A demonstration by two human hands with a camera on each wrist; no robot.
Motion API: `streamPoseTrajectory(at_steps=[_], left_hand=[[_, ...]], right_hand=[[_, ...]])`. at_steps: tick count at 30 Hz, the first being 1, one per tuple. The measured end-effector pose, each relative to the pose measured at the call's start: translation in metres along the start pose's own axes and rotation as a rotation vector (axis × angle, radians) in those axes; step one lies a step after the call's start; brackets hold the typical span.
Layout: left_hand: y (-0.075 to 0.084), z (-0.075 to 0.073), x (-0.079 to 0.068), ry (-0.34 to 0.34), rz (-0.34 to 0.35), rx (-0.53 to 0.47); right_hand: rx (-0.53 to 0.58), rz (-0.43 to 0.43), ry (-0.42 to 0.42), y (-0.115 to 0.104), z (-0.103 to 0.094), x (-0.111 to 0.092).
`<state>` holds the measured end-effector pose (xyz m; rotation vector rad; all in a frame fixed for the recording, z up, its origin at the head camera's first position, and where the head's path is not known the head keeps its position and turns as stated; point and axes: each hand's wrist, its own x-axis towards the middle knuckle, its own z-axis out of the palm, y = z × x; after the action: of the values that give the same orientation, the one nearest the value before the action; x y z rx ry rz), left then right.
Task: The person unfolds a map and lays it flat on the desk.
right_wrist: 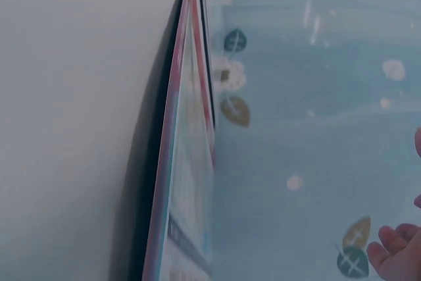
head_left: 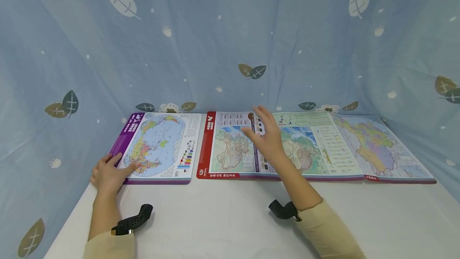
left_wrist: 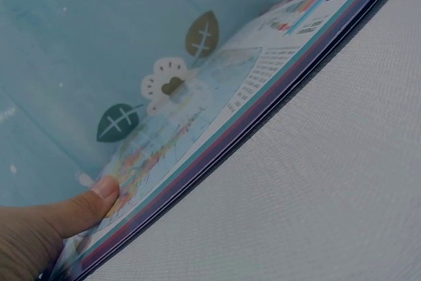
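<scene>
A world map sheet (head_left: pixel 161 131) with a purple left strip lies flat at the left in the head view. My left hand (head_left: pixel 109 177) rests on its lower left corner, thumb laid on the printed surface and fingers over the purple strip. In the left wrist view the thumb (left_wrist: pixel 85 212) lies on top; the other fingers are hidden. Raised over the middle is my right hand (head_left: pixel 269 141), fingers spread and holding nothing. Below it is a map sheet with a red left strip (head_left: pixel 206 147), beside a green relief map (head_left: pixel 320 121).
Another map (head_left: pixel 381 147) lies at the right end of the row. A narrow gap separates the world map from the red-strip sheet. Behind them hangs a blue curtain (head_left: pixel 215 43) with leaf prints. The white table (head_left: pixel 208 219) runs along the front.
</scene>
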<state>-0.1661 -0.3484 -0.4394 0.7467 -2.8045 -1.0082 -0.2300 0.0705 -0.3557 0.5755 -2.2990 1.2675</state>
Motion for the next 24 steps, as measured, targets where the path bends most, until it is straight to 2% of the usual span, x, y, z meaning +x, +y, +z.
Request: streamPoseTrajectory(at_steps=[4,10,17,24], left_hand=[[0.0,0.0,0.001,0.004,0.003,0.005],[0.0,0.001,0.002,0.008,-0.004,0.001],[0.0,0.0,0.002,0.001,0.012,0.012],[0.0,0.0,0.0,0.003,0.012,0.008]], right_hand=[[0.025,0.006,-0.02,-0.007,0.015,0.0],[0.057,0.082,-0.067,-0.018,0.041,-0.002],[0.068,0.172,-0.155,-0.03,0.074,-0.006],[0.088,0.194,-0.244,-0.037,0.099,-0.013]])
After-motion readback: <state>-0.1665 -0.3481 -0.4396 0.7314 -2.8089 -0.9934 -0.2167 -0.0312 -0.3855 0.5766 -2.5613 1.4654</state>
